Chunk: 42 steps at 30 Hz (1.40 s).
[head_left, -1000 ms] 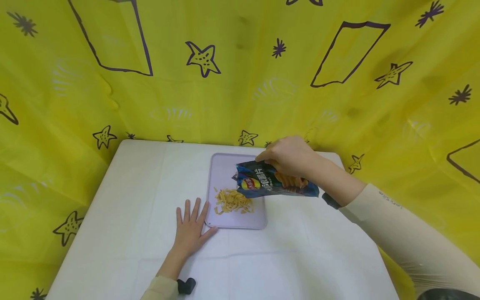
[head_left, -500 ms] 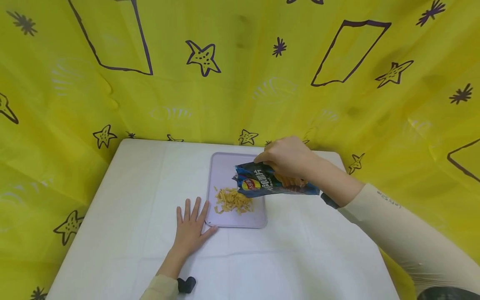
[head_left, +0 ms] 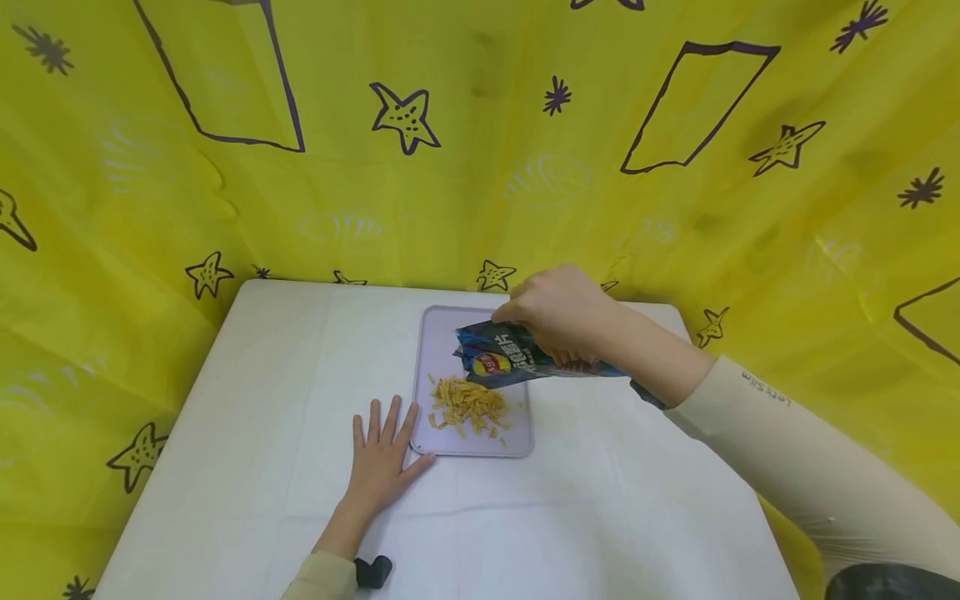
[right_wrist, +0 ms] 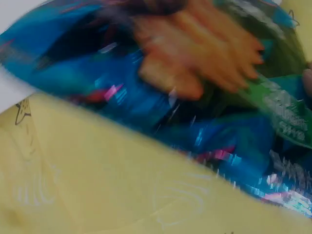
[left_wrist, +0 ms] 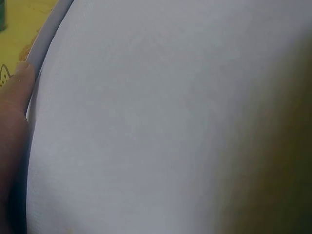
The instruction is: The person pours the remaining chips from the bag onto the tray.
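My right hand (head_left: 558, 308) grips the upper edge of a dark blue potato chip bag (head_left: 517, 354), holding it on its side above a pale lilac tray (head_left: 442, 337). The bag's torn end points left and tips slightly down over a heap of broken yellow potato chips (head_left: 468, 402) on the tray. Spread flat on the table, my left hand (head_left: 378, 467) has its fingers and thumb around the tray's near left corner. The right wrist view is filled by the blurred bag (right_wrist: 122, 73), with only a fingertip at its right edge. A finger (left_wrist: 17, 87) shows in the left wrist view.
A white-covered table (head_left: 300, 367) lies under the tray. Behind it and along both sides hangs a yellow cloth (head_left: 465, 217) with starfish drawings. A black device (head_left: 373, 572) sits at the left wrist.
My right hand has moved left and slightly up with the bag. More chip pieces lie on the right side of the heap. The left hand stays in place.
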Tool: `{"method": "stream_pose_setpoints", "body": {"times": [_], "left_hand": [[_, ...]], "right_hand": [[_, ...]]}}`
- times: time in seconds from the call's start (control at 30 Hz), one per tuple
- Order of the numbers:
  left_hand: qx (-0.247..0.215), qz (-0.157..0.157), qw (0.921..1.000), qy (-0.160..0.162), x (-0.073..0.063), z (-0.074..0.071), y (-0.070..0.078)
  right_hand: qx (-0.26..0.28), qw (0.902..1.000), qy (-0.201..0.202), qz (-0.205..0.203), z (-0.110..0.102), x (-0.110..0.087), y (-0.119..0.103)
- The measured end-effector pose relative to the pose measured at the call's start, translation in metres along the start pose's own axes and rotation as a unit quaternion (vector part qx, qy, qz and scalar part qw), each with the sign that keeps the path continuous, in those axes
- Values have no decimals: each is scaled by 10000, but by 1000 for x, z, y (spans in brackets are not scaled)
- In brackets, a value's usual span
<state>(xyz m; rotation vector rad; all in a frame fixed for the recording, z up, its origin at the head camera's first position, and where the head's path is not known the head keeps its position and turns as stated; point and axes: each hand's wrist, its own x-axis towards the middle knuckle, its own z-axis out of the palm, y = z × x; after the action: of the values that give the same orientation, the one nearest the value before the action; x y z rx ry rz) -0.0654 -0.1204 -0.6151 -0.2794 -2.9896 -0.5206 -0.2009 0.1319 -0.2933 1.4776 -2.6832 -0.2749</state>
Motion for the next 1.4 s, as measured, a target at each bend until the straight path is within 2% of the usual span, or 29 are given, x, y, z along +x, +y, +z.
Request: {"method": "stream_pose_setpoints", "body": {"times": [0.3, 0.43, 0.53, 0.67, 0.8, 0.9, 1.0, 1.07, 1.13, 1.23, 1.3, 1.4], "left_hand": [[49, -11, 10000, -14, 2, -3, -1], [109, -35, 9999, -58, 3, -3, -1], [92, -26, 10000, -25, 3, -2, -2], [25, 38, 9999, 135, 2, 0, -2], [-43, 65, 9996, 263, 2, 1, 0], [-34, 71, 9995, 311, 0, 2, 2], [9, 86, 9994, 325, -2, 4, 3], [5, 103, 9994, 329, -3, 4, 3], [-27, 111, 9993, 343, -3, 4, 3], [-35, 146, 9991, 407, -3, 4, 3], [-12, 180, 9988, 460, -3, 4, 2], [11, 221, 9983, 536, -4, 4, 0]], "right_hand": [[-54, 9996, 134, -259, 2, 2, -2], [-4, 9999, 61, -105, 0, 0, 0], [128, 9997, 70, 177, 1, -6, 6], [595, 9952, 363, 687, 16, -22, 20], [1214, 9805, 670, 1391, 41, -47, 35], [1718, 9622, 900, 1912, 65, -71, 40], [2321, 9340, 1243, 2415, 96, -98, 43], [2833, 9062, 1432, 2792, 117, -116, 43], [3334, 8731, 1521, 3216, 139, -132, 43], [4116, 8074, 1558, 3929, 168, -153, 40], [4562, 7545, 1568, 4450, 184, -163, 36], [5118, 6693, 1588, 5146, 205, -174, 30]]}}
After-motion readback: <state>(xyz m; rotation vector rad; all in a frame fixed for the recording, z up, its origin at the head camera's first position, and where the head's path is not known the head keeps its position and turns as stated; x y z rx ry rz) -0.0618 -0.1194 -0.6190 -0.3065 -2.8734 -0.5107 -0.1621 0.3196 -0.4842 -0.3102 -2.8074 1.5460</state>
